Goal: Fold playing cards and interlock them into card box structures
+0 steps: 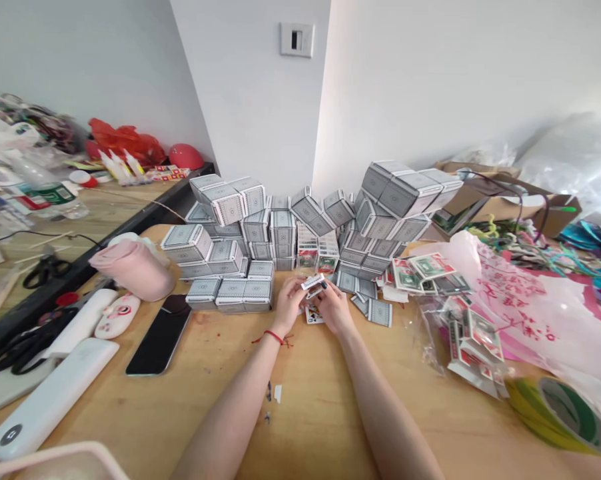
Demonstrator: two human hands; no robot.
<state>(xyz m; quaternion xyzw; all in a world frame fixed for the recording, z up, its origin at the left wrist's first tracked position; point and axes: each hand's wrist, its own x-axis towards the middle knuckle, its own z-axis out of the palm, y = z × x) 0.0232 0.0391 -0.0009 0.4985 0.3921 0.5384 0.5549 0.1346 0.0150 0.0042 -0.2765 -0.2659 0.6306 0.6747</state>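
At the middle of the table my left hand and my right hand come together, fingers closed on small playing cards between them. Just how the cards are bent or joined I cannot make out. Face up below the fingers, a playing card lies on the wood. Beyond my hands stand grey-backed blocks folded from cards, stacked in a curved wall. Loose grey-backed cards lie right of my right hand. Two red-and-green card packs stand behind my fingers.
On the left are a black phone, a white power bank and a pink roll. Opened card boxes, pink plastic and yellow-green tape lie to the right. A wall rises behind the stacks.
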